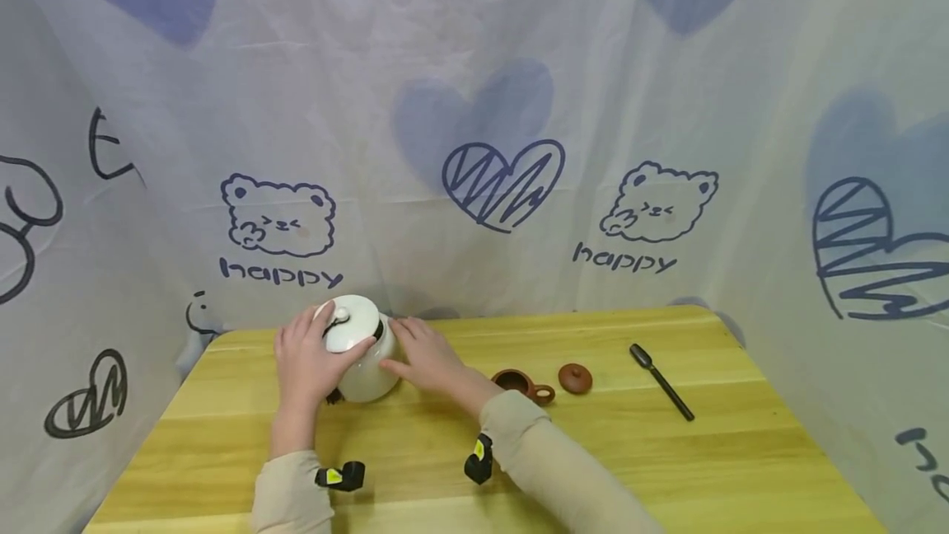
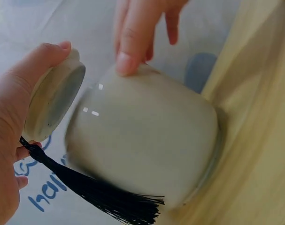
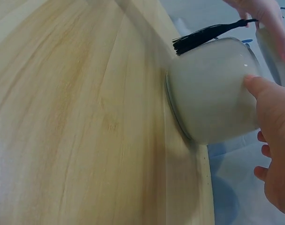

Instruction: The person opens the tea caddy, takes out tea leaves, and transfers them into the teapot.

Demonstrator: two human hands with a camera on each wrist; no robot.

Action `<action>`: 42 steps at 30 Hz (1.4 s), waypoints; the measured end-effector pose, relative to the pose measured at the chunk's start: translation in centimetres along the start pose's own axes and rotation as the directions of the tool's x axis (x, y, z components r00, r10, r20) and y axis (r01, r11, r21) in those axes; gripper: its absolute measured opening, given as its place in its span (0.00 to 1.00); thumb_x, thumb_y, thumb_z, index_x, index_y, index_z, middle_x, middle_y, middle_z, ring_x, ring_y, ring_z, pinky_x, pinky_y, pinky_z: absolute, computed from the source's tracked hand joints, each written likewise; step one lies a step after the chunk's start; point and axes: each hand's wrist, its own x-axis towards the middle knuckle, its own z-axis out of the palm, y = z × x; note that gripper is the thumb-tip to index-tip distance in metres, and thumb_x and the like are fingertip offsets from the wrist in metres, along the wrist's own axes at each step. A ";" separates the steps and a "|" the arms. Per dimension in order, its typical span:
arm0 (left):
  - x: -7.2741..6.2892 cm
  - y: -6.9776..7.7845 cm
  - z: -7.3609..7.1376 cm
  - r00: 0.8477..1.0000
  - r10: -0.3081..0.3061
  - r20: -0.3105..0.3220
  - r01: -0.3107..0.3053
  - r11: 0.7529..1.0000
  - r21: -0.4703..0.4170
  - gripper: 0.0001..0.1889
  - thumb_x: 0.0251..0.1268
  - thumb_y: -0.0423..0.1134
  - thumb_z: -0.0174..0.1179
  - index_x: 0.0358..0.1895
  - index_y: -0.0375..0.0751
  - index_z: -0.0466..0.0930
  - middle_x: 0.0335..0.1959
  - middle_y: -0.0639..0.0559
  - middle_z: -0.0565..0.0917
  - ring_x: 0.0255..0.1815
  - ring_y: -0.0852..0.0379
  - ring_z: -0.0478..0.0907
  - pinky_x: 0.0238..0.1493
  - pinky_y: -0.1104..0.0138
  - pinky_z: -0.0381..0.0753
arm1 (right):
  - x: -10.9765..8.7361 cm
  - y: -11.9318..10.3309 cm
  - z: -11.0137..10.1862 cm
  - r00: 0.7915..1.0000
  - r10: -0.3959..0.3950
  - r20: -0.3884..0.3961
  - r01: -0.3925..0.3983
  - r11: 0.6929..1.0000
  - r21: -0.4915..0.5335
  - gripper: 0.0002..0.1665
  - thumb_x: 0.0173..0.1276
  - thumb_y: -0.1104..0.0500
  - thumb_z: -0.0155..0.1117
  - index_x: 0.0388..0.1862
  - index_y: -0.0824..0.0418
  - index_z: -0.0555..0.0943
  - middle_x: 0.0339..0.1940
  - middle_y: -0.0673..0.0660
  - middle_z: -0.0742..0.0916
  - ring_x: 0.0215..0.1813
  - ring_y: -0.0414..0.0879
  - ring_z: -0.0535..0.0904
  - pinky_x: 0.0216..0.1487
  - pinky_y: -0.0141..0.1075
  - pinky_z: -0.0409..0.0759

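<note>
A white ceramic jar (image 1: 371, 377) stands at the back left of the table. Its round white lid (image 1: 354, 326) is raised and tilted off the mouth; a dark gap shows beneath it in the head view. My left hand (image 1: 306, 357) grips this lid by its edges, thumb on one side and fingers on the other. A black tassel (image 2: 100, 190) hangs from the lid beside the jar. On the jar's right side, my right hand (image 1: 432, 359) holds the body, its thumb (image 3: 257, 86) toward the front and fingers farther round.
Right of the jar sit a small reddish-brown clay pot (image 1: 513, 381) with a side handle, partly behind the right forearm, and its matching knobbed lid (image 1: 575, 378). A dark slim scoop (image 1: 663, 384) lies farther right. Printed cloth (image 1: 482, 270) surrounds the wooden table (image 1: 608, 468).
</note>
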 end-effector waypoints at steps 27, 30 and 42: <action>-4.2 1.9 -4.5 0.980 -0.123 -0.154 0.113 0.991 -0.078 0.44 0.41 0.56 0.74 0.63 0.36 0.74 0.59 0.35 0.75 0.61 0.35 0.68 0.68 0.44 0.60 | 0.8 -1.5 -0.8 0.995 0.043 0.094 -0.035 0.996 -0.088 0.55 0.68 0.25 0.42 0.80 0.58 0.47 0.82 0.56 0.54 0.83 0.50 0.44 0.80 0.48 0.52; -4.7 1.6 -4.8 0.975 -0.150 -0.161 0.139 0.987 -0.075 0.44 0.40 0.55 0.75 0.63 0.35 0.73 0.58 0.35 0.75 0.61 0.35 0.68 0.69 0.44 0.59 | 0.8 -1.5 -0.7 0.994 0.052 0.095 -0.043 0.995 -0.087 0.55 0.68 0.25 0.43 0.80 0.58 0.47 0.82 0.56 0.54 0.83 0.50 0.44 0.80 0.47 0.51; -6.8 0.1 -6.8 0.960 -0.214 -0.178 0.208 0.977 -0.052 0.47 0.36 0.53 0.77 0.65 0.34 0.71 0.59 0.33 0.73 0.60 0.33 0.66 0.66 0.42 0.58 | 0.6 -1.6 -1.1 0.992 0.055 0.110 -0.049 0.997 -0.057 0.55 0.68 0.26 0.45 0.80 0.58 0.48 0.82 0.55 0.54 0.83 0.48 0.43 0.81 0.46 0.50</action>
